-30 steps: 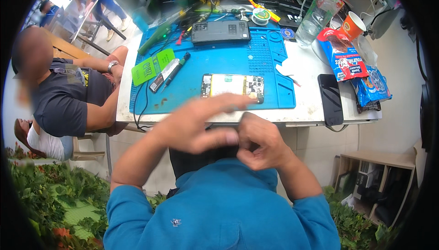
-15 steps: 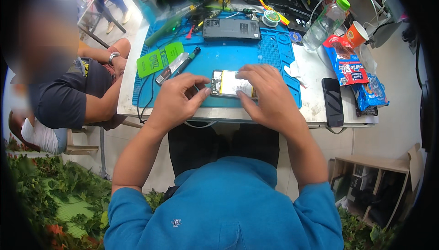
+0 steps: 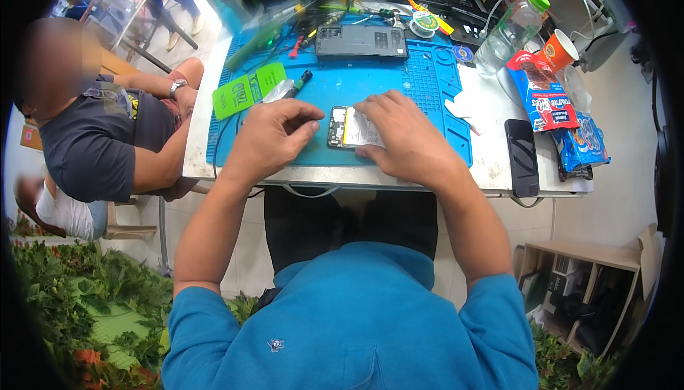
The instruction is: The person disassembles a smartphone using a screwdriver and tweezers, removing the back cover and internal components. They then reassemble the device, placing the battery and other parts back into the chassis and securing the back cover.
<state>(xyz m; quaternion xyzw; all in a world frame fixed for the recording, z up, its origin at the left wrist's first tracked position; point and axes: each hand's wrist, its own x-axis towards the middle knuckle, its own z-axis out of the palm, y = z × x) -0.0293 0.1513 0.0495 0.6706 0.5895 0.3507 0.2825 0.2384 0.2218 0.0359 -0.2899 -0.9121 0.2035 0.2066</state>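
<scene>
An opened smartphone (image 3: 337,134), its back off and its circuit board bared, lies on the blue work mat (image 3: 342,87). A silvery battery (image 3: 361,132) with a yellow strip along one side fills its middle. My right hand (image 3: 410,137) spans the phone's right end, fingers at the far edge and thumb at the near one, hiding that end. Just left of the phone is my left hand (image 3: 274,140); a gap shows between thumb and forefinger, and nothing visible is in it. Close by the left hand lie a dark pen-like tool (image 3: 298,85) and a green card (image 3: 246,92).
A dark phone back panel (image 3: 361,43), a solder reel (image 3: 425,23) and several tools lie along the far side. On the right are a water bottle (image 3: 509,37), an orange cup (image 3: 559,50), snack packs (image 3: 545,94) and a black phone (image 3: 521,158). Someone sits at left (image 3: 92,133).
My right hand has shifted slightly left along the phone, its thumb now at the near edge. My left hand's thumb and forefinger have drawn a little away from the phone.
</scene>
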